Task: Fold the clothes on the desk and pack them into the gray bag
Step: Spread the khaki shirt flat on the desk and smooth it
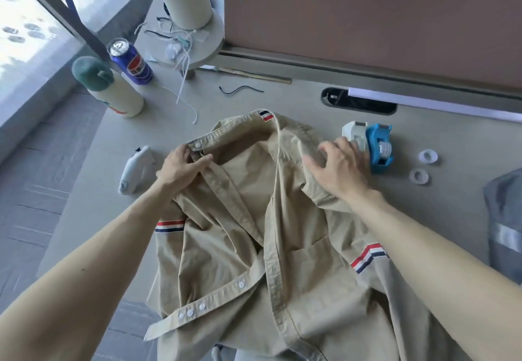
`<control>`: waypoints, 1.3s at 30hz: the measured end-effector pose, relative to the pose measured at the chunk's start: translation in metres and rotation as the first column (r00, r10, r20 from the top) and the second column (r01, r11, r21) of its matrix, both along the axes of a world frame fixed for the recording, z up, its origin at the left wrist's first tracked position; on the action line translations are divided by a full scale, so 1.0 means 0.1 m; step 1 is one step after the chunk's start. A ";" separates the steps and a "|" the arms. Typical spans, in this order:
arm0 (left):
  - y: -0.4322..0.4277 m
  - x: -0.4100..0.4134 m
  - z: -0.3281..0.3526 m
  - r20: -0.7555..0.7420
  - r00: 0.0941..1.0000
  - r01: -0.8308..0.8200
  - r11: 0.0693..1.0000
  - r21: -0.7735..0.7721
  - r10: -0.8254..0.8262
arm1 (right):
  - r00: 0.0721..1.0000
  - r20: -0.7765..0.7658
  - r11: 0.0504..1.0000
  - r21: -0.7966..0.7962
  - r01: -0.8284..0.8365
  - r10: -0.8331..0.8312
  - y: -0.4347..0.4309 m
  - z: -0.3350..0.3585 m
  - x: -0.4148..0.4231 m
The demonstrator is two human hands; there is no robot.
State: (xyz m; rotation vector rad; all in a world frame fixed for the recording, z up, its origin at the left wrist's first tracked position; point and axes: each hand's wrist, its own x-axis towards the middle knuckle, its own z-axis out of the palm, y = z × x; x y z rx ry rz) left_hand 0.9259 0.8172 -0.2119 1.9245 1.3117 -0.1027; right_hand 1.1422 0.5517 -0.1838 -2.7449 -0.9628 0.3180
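Observation:
A tan button-up shirt (254, 219) with red, white and blue striped trim lies rumpled and unbuttoned on the desk, its lower part hanging over the near edge. My left hand (180, 167) pinches the button placket near the collar at the shirt's left side. My right hand (339, 166) rests on the shirt's right shoulder with the fingers spread and slightly curled; I cannot tell whether it holds cloth. A gray bag (505, 225) with a pale reflective strip lies at the right edge of the desk, partly out of frame.
A blue and white tape dispenser (370, 143) sits just beyond my right hand, with two small tape rolls (428, 156) to its right. A white handheld device (135, 170), a cream bottle (113, 89), a blue can (131, 61) and loose cords lie at left. A brown partition stands behind.

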 end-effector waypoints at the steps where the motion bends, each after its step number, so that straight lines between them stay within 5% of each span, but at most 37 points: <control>1: 0.04 0.04 -0.05 -0.045 0.999 0.021 0.997 0.079 -0.017 | 0.999 0.018 0.999 -0.029 -0.037 0.038 0.11 0.02 -0.10; 5: 0.07 0.20 -0.04 0.095 0.995 -0.046 0.974 0.220 0.025 | 0.991 -0.133 0.999 -0.036 -0.009 0.004 0.57 -0.19 -0.43; 11: 0.13 0.21 0.02 0.360 0.924 -0.147 0.989 0.031 0.126 | 0.997 -0.024 0.996 -0.053 0.071 -0.072 0.70 -0.47 -0.27; 14: 0.16 0.24 0.06 0.462 0.841 -0.209 0.956 -0.206 0.283 | 0.980 -0.145 0.990 -0.019 0.138 -0.139 0.68 -0.46 -0.18; 18: 0.13 0.36 0.11 0.517 0.785 -0.228 0.935 -0.272 0.342 | 0.961 -0.170 0.973 -0.122 0.198 -0.217 0.74 -0.52 -0.25; 21: 0.20 0.35 0.14 0.506 0.790 -0.240 0.934 -0.266 0.347 | 0.979 -0.086 0.982 -0.036 0.185 -0.187 0.75 -0.59 -0.22; 28: 0.43 0.29 0.05 0.396 0.801 -0.363 0.890 -0.276 0.449 | 0.852 -0.466 0.940 0.112 0.323 -0.237 0.63 -0.39 0.06; 31: 0.46 0.24 0.04 0.239 0.920 -0.302 0.951 -0.070 0.310 | 0.820 -0.541 0.939 0.149 0.310 -0.185 0.52 -0.24 0.23; 34: 0.31 0.20 0.09 0.133 0.991 -0.061 0.912 0.407 0.007 | 0.719 -0.671 0.870 0.233 0.436 -0.181 0.43 -0.21 0.33; 36: 0.10 0.23 0.09 0.139 0.925 0.175 0.718 0.674 -0.355 | 0.671 -0.712 0.830 0.236 0.506 -0.207 0.41 -0.16 0.38; 39: -0.24 0.39 -0.01 -0.057 0.713 0.575 0.536 0.618 -0.699 | 0.705 -0.678 0.885 0.176 0.432 -0.209 0.41 -0.11 0.45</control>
